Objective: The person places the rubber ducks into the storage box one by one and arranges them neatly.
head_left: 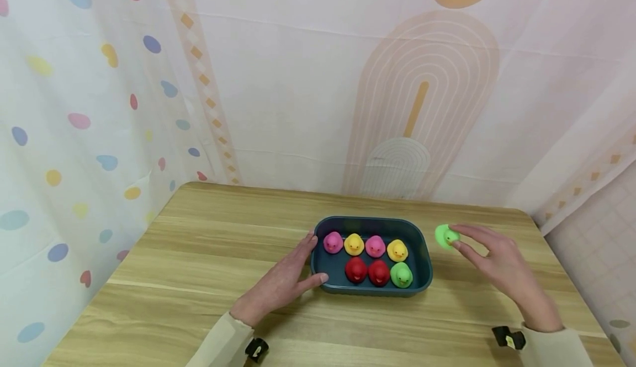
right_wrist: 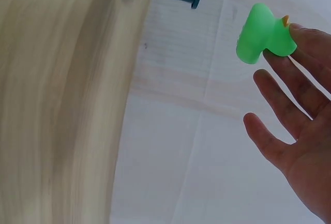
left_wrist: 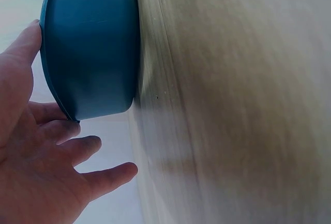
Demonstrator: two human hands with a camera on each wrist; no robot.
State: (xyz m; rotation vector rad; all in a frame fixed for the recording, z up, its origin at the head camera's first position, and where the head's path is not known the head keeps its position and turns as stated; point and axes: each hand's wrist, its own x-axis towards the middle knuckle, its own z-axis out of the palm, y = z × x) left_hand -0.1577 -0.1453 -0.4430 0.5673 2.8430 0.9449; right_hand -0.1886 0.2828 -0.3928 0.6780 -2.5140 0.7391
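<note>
A dark blue rectangular tub (head_left: 370, 290) stands on the table with toy ducks in two rows. Pink (head_left: 333, 242) and yellow (head_left: 354, 244) ducks alternate in the far row; two red ducks (head_left: 356, 269) and a green duck (head_left: 401, 275) make up the near one. My left hand (head_left: 280, 284) rests at the tub's left end, thumb and index finger spread along the rim, other fingers extended in the left wrist view. To the right of the tub, my right hand (head_left: 499, 259) pinches a bright green duck (right_wrist: 258, 35) between thumb and fingers, above the table.
The wooden table (head_left: 199, 256) reaches back to a patterned curtain (head_left: 298, 107), which also runs along the left and right sides. In the near row, bare tub floor shows left of the red ducks. A dark strap band sits at each wrist.
</note>
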